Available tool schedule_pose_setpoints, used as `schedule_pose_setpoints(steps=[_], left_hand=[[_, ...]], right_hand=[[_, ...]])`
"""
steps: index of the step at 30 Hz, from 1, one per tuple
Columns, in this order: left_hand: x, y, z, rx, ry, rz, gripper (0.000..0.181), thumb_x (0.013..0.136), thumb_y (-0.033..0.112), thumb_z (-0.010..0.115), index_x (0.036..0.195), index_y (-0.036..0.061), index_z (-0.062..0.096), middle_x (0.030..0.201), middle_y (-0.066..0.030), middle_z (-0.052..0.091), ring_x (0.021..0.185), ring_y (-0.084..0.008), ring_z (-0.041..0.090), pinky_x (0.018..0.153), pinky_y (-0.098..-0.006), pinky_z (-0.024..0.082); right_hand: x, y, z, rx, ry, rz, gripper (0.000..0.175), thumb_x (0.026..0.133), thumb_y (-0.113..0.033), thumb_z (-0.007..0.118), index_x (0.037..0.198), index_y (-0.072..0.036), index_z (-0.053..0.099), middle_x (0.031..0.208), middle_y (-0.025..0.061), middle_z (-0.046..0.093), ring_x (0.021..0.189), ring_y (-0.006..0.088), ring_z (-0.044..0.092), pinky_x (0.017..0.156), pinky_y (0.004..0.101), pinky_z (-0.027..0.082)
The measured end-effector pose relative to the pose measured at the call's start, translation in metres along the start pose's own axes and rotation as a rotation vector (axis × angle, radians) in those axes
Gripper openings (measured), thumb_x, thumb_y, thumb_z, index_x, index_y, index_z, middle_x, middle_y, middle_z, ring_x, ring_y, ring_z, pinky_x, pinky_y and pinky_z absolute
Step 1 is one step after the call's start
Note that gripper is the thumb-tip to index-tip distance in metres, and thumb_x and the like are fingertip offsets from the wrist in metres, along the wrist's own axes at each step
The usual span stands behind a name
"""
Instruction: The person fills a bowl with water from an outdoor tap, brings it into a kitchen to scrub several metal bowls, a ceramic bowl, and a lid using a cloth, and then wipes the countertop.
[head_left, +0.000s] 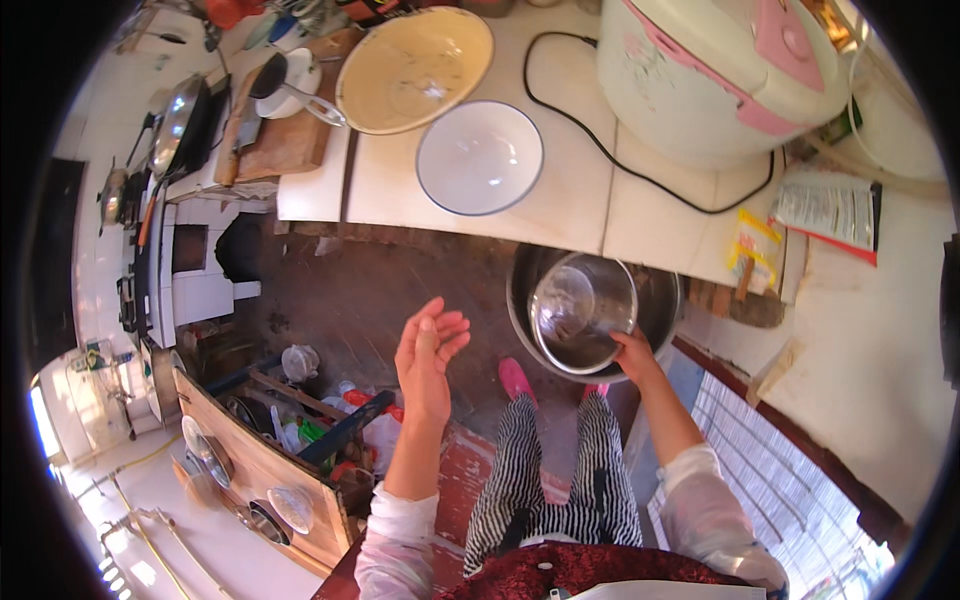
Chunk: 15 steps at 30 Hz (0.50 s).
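Note:
My right hand (636, 355) grips the rim of a steel basin (584, 313), thumb and fingers at its lower right edge. This basin is tilted over a larger, darker metal basin (517, 300) below the counter's edge. Some clear, shiny matter, perhaps water, shows inside the smaller basin. Away to the left, my left hand (430, 360) is raised over the floor, holding nothing, its fingers slightly curled and apart from the thumb. On the tiled counter before me stand a white enamel bowl with a blue rim (480, 158) and a larger yellow enamel basin (415, 70).
A pink and white rice cooker (720, 82) and its black cord (592, 135) occupy the counter's right. A wooden cutting board (289, 146) with a cleaver beside it lies at left. A low wooden table (262, 480) holds dishes at lower left. Packets lie at the right.

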<state>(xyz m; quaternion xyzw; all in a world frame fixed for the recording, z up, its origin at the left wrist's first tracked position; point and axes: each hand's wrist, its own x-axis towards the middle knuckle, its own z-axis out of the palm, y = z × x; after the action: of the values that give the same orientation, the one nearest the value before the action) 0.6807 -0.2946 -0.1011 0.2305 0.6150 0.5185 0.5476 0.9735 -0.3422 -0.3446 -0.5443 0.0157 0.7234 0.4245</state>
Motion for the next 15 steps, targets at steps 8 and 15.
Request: schedule_pose_setpoints(steps=[8,15], left_hand=[[0.104,0.08,0.055,-0.146,-0.017,0.178,0.045,0.093,0.025,0.048,0.125,-0.0048,0.039,0.112,-0.0166,0.05,0.099,-0.0226,0.054,0.083,-0.0314,0.049],[0.195,0.095,0.056,-0.041,0.197,0.027,0.049,0.09,0.032,0.054,0.122,-0.0022,0.042,0.108,-0.0175,0.051,0.085,-0.0218,0.052,0.078,-0.0309,0.049]], right_hand=[[0.006,0.0,0.001,-0.287,0.066,-0.007,0.042,0.074,-0.003,0.059,0.114,-0.012,0.048,0.09,0.0042,0.057,0.07,0.017,0.058,0.047,0.0301,0.05],[-0.022,-0.018,-0.035,-0.303,0.085,-0.085,0.045,0.072,-0.002,0.058,0.115,-0.012,0.048,0.09,0.0039,0.057,0.07,0.0162,0.058,0.047,0.0286,0.049]])
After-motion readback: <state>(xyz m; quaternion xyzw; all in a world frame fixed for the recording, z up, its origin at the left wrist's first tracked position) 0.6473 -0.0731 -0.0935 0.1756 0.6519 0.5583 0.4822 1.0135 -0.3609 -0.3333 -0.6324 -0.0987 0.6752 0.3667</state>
